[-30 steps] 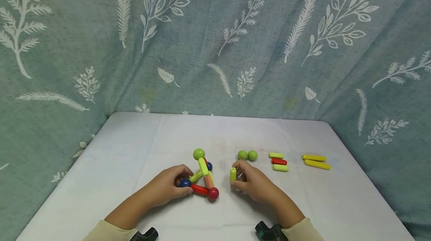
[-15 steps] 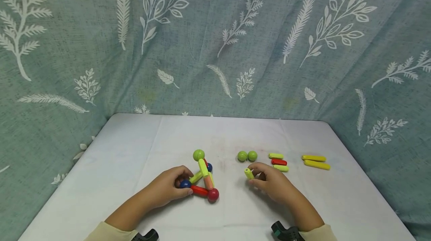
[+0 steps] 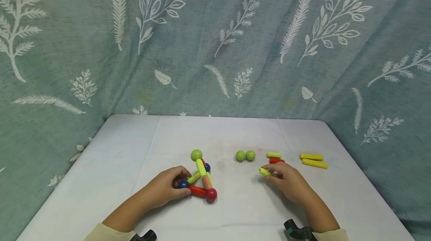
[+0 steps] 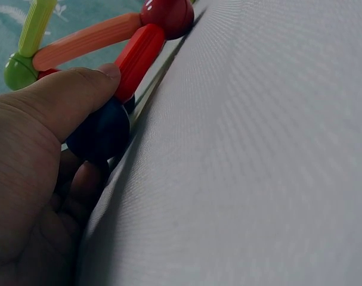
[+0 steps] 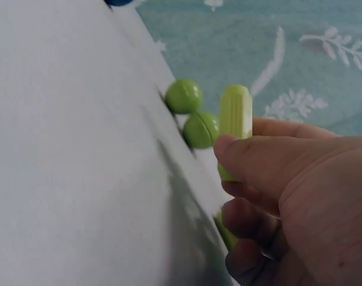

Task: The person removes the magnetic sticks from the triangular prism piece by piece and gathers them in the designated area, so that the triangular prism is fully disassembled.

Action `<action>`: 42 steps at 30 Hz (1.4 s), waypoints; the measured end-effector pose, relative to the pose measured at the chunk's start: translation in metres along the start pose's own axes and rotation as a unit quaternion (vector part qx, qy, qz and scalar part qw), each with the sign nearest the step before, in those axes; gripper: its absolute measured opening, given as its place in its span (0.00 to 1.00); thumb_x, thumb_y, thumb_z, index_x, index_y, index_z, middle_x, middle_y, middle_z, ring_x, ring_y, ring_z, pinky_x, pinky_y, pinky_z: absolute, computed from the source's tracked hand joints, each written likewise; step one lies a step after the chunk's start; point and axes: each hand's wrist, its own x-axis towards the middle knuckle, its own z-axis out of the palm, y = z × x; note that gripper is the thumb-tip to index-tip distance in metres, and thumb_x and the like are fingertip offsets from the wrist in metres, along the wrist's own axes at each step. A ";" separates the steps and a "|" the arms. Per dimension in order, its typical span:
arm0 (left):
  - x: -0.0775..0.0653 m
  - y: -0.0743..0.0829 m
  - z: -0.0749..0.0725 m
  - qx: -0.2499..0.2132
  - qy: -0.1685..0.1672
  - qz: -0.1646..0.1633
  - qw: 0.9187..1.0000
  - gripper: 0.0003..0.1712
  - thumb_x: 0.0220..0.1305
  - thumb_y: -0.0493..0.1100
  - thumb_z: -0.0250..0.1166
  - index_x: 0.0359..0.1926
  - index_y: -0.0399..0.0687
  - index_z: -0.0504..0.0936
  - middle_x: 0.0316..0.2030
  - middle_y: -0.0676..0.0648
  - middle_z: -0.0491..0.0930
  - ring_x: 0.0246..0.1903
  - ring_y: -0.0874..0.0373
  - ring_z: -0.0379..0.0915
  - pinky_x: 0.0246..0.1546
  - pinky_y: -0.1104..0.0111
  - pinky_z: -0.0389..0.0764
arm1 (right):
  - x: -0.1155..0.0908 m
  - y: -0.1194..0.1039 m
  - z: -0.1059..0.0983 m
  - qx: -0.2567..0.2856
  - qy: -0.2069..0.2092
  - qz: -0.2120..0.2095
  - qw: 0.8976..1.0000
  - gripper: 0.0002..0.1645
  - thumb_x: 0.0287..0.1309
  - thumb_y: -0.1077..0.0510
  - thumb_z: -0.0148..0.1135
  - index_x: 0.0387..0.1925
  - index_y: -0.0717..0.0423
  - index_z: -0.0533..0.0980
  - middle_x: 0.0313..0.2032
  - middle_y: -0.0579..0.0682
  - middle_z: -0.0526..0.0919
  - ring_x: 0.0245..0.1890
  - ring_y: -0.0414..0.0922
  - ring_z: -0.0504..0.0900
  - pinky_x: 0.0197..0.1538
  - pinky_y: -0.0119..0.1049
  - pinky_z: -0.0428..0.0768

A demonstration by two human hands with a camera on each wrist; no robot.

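Yellow-green rod (image 3: 265, 171), short and ridged along its sides, is what we hold in our right hand (image 3: 291, 183), over the right half of the bench (image 3: 242, 211). We pinch it narrowly between thumb and fingers, one end pointing left; the right wrist view shows it raised off the white surface.

Our left hand (image 3: 168, 185) grips a blue ball (image 3: 183, 184) at the near left corner of a ball-and-rod structure (image 3: 200, 167), the thumb reaching onto a red rod (image 3: 197, 191). That rod runs to a dark red ball (image 3: 211, 195), where an orange rod (image 3: 206, 183) also ends. We see a green ball (image 3: 196, 155) at the top of the structure and a second blue ball (image 3: 207, 167) behind, partly hidden.

Farther back, between our hands, two loose green balls (image 3: 250, 155) sit side by side. To their right lie a lime rod (image 3: 274, 155) and, just in front of it, a loose red rod (image 3: 275, 161), partly covered by our right hand. Farther right we find two longer yellow rods (image 3: 314, 163) close together. Blue-green cloth (image 3: 188, 65) with white leaf prints hangs behind the bench.
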 end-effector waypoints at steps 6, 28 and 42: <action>-0.002 -0.001 0.000 -0.007 -0.001 -0.002 1.000 0.25 0.57 0.56 0.80 0.52 0.61 0.81 0.38 0.57 0.78 0.38 0.58 0.72 0.37 0.70 0.76 | -0.002 0.012 -0.009 -0.032 0.012 0.000 0.999 0.24 0.64 0.56 0.74 0.61 0.35 0.83 0.53 0.42 0.83 0.46 0.44 0.75 0.49 0.44 0.76; 0.001 0.000 0.001 0.000 -0.003 0.000 1.000 0.24 0.58 0.56 0.80 0.52 0.62 0.81 0.38 0.58 0.78 0.38 0.58 0.72 0.38 0.70 0.76 | -0.004 0.034 -0.015 -0.051 0.058 0.071 0.995 0.19 0.64 0.61 0.72 0.55 0.47 0.81 0.54 0.52 0.82 0.43 0.47 0.78 0.49 0.47 0.80; -0.001 0.001 0.000 0.002 0.000 0.004 1.000 0.23 0.59 0.55 0.79 0.52 0.62 0.81 0.38 0.59 0.78 0.37 0.59 0.73 0.38 0.70 0.77 | -0.001 0.033 -0.012 -0.056 0.055 0.098 0.992 0.20 0.62 0.61 0.74 0.55 0.49 0.81 0.45 0.51 0.80 0.39 0.48 0.75 0.41 0.41 0.75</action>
